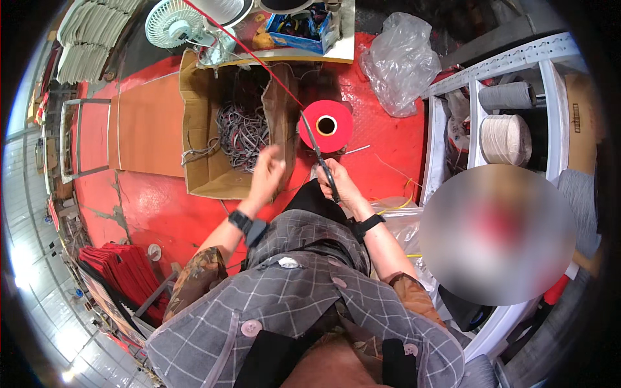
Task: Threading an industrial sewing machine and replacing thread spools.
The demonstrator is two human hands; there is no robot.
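Red floor [152,210]: around red spool [325,143].
Right hand [343,184]: you grip dark tool [328,173] near spool.
Left hand [265,176]: left of spool; finger spread unclear.

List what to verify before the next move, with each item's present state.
1. Right hand gripping the long, dark-handled tool: ok.
2. Left hand empty: cannot tell; its fingers are blurred.
3. Red cord clear of the tool's tip: cannot tell; they meet in the view, but contact is unclear.
4. Red spool in view, central hole uncovered: ok.
5. Tangled cords neatly sorted in the cardboard box: not ok; they lie in a jumble.
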